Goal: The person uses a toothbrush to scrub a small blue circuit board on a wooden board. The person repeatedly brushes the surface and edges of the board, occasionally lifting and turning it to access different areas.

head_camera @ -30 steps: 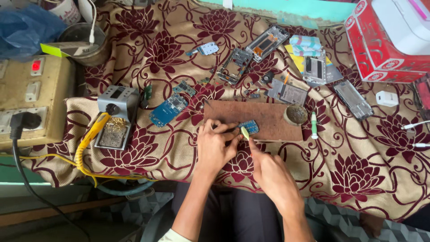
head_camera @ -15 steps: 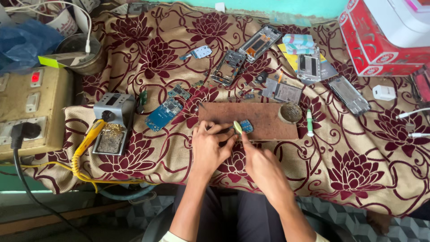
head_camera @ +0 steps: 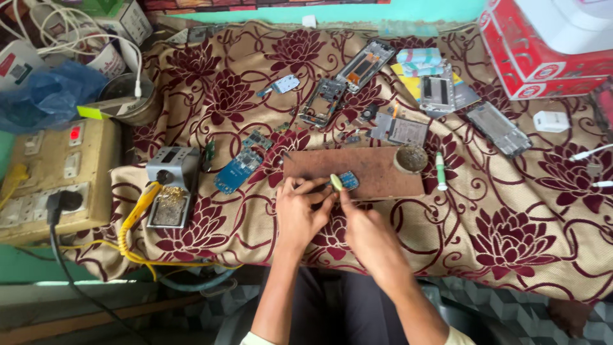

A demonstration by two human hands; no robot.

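Nearest the camera, the left hand [head_camera: 300, 214] and right hand [head_camera: 367, 233] meet at the near edge of the brown work board [head_camera: 370, 169]. Right fingers pinch a pale green tool [head_camera: 336, 182]; left fingertips pin the small blue circuit board [head_camera: 348, 180] lying there. It looks light, stiff and fragile: best held by its edges. Beyond, phone frames [head_camera: 365, 64] lie scattered.

I see open cloth [head_camera: 511, 243] right of my hands and room along the near edge, while the soldering stand [head_camera: 171, 185] crowds the left and phone frames [head_camera: 345, 83] clutter the far side beyond the wooden board [head_camera: 377, 172].
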